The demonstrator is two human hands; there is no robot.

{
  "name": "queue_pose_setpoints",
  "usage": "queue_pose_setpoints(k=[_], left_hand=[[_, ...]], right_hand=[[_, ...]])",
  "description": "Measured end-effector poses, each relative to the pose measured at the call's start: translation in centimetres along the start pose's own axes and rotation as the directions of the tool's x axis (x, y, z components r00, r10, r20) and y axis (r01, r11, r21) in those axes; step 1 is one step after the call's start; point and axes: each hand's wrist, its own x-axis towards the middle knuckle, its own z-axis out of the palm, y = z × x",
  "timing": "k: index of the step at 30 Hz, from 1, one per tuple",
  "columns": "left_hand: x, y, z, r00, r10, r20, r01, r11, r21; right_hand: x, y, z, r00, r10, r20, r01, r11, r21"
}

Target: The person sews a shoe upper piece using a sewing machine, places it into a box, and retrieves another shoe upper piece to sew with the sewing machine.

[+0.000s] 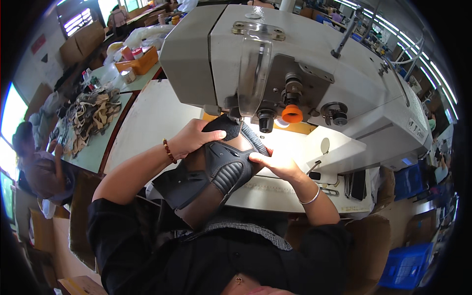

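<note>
Between my hands is a black and brown shoe upper (227,169) with ribbed padded panels, its far end under the needle area of a large grey sewing machine (191,64). My left hand (195,137) grips the upper's left side, thumb on the black textured patch. On the other side, my right hand (278,162) pinches the edge beside the ribbed strip, thumb on top. The fingers beneath the upper are hidden. A lamp lights the white machine table (132,130) around the work. The needle tip itself cannot be made out.
An orange knob (292,113) and a black dial (266,121) jut from the machine above my right hand. At left, cut pieces (93,115) heap on a green table, where another person (44,167) sits. Blue crates (405,265) stand at right.
</note>
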Motion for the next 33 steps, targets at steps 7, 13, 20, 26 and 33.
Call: queue_pose_setpoints(k=[7, 13, 20, 26, 33], left_hand=[[-0.9, 1.2, 1.3, 0.991, 0.026, -0.132, -0.007, 0.990, 0.141], [-0.7, 1.5, 1.5, 0.980, 0.048, -0.191, 0.004, 0.964, 0.265], [0.3, 1.6, 0.8, 0.975, 0.125, -0.182, -0.077, 0.965, 0.251], [1.6, 1.9, -0.5, 0.971, 0.211, -0.113, -0.167, 0.935, 0.311], [3.7, 1.1, -3.0, 0.970, 0.144, 0.194, -0.226, 0.827, 0.515]], right_hand=[[0.4, -1.4, -1.2, 0.998, 0.038, 0.045, -0.039, 0.999, 0.024], [0.8, -1.2, -1.3, 0.999, -0.036, 0.023, 0.034, 0.994, 0.107], [1.0, -1.8, -1.5, 0.993, -0.114, -0.019, 0.115, 0.993, 0.029], [0.9, -1.4, 0.0, 0.981, -0.128, -0.149, 0.144, 0.984, 0.104], [0.3, -1.5, 1.8, 0.969, -0.096, -0.226, 0.129, 0.982, 0.137]])
